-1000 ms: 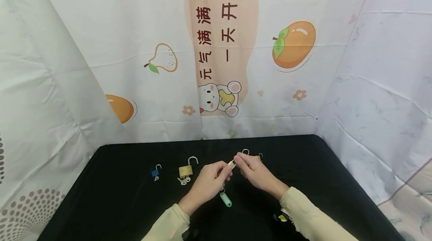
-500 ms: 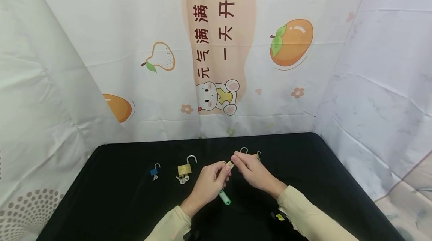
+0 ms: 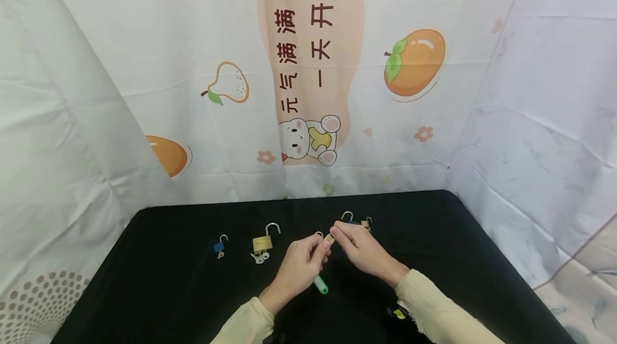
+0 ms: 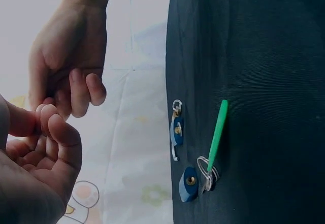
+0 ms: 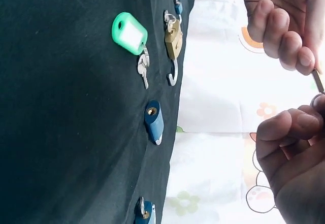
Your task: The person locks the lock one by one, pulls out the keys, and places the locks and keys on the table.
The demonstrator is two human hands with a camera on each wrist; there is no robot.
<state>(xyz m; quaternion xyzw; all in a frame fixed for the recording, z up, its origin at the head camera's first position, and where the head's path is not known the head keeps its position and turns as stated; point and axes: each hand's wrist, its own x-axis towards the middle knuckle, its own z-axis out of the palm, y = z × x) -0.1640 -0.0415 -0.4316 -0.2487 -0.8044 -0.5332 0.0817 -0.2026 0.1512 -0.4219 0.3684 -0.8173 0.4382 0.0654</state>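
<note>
Before me in the head view, my left hand (image 3: 299, 269) pinches a small brass padlock (image 3: 329, 238) between thumb and curled fingers. My right hand (image 3: 363, 250) pinches the upper end of the same padlock, its fingertips close to the left thumb. Most of the padlock is hidden; a thin brass edge of the padlock (image 5: 318, 81) shows between the hands in the right wrist view. Below the hands a green key tag (image 3: 320, 284) with keys (image 5: 143, 69) lies on the black cloth. Beside it stands a blue padlock (image 5: 154, 122), its keyhole facing the camera.
Left on the black-covered table (image 3: 159, 279) lie a small blue padlock (image 3: 219, 247) and a large brass padlock (image 3: 262, 244), shackles raised, keys attached. Behind the right hand are another blue padlock (image 3: 354, 222) and a second small brass padlock (image 3: 366, 224). A printed curtain (image 3: 231, 135) hangs behind.
My right fingers have come down closer to the left thumb and cover more of the brass padlock. The head view has shifted slightly; the things on the table stay put.
</note>
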